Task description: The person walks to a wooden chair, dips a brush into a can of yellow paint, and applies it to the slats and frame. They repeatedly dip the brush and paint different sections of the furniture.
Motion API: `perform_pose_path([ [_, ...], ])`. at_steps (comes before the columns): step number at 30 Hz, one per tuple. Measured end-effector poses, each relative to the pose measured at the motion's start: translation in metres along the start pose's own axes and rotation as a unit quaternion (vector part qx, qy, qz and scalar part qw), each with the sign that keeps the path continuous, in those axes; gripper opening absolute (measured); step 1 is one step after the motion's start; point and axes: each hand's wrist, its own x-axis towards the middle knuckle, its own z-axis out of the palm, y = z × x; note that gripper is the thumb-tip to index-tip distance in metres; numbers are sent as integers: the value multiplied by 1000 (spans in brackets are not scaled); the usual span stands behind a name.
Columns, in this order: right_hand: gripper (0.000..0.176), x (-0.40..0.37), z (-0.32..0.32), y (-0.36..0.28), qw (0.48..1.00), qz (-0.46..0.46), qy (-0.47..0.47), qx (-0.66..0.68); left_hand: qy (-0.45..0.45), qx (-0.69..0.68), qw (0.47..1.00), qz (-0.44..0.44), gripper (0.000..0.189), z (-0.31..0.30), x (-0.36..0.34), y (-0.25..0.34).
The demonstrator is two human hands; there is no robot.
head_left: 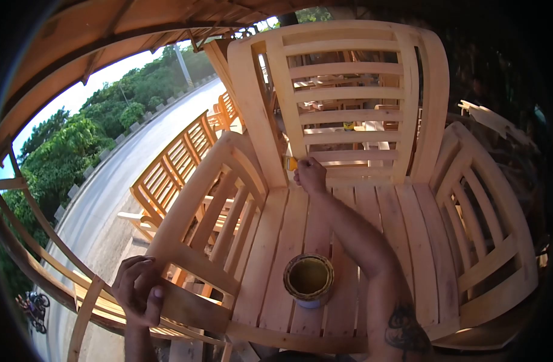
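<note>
Your right hand (311, 175) is closed around a brush (291, 163). Only its yellow-orange band shows past the knuckles; the bristles are hidden. The brush sits at the back edge of the seat (270, 241), in the corner where the lowest slats of the backrest (349, 93) meet the left upright.

Your left hand (139, 289) has its fingers curled tight over the front end of the left armrest (192, 205), thumb on top.

Your right forearm lies along the middle seat slats, front to back. An open tin (308, 279) stands on the seat near its front edge, just beside that forearm on its left (whether they touch, you cannot tell). Its inside looks yellowish.

The slatted right armrest (488, 229) closes off the other side of the seat. The whole chair is bare, pale wood.

More slatted frames (168, 172) stand past the left armrest, and others show through the backrest gaps. Beyond them a road (107, 193) runs along a line of trees (65, 151). A motorbike (35, 309) is at the lower left edge.
</note>
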Motion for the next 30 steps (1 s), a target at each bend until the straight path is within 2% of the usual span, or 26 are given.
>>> perform_pose_path([
  [2, 19, 34, 9, 42, 995, -64, 1, -71, -4, 3, 1000, -2, 48, -1, 0, 0],
  [5, 20, 54, 9, 86, 989, -22, -36, -139, -5, 4, 1000, -1, 48, 0, 0, 0],
  [7, 20, 23, -3, 42, 967, 90, -80, -224, -9, 1, 1000, -1, 47, -1, 1, 1],
  [9, 21, 12, -5, 15, 981, 76, -71, -161, -11, 0, 1000, -2, 48, -1, 1, 1],
  [13, 24, 12, 4, 7, 993, 43, -55, -98, -15, -5, 1000, -7, 48, -1, 1, 1],
  [17, 27, 16, -1, 10, 948, 116, -123, -269, -19, -1, 1000, -4, 48, -2, 0, -1],
  [20, 28, 17, 1, -2, 980, 71, -64, -174, -21, -5, 1000, -4, 49, -1, 0, -1],
  [23, 28, 7, -1, -11, 940, 71, -116, -312, -24, -4, 1000, -2, 49, -2, 0, -1],
  [26, 26, 9, 0, -6, 951, 79, -101, -281, -19, -5, 1000, 4, 49, -1, 0, -3],
  [29, 22, 14, 5, 4, 989, 31, -44, -139, -23, -2, 1000, 0, 49, -1, 0, -3],
  [30, 22, 18, 4, 21, 980, -27, -52, -190, -26, -1, 1000, -1, 49, -1, 1, -1],
])
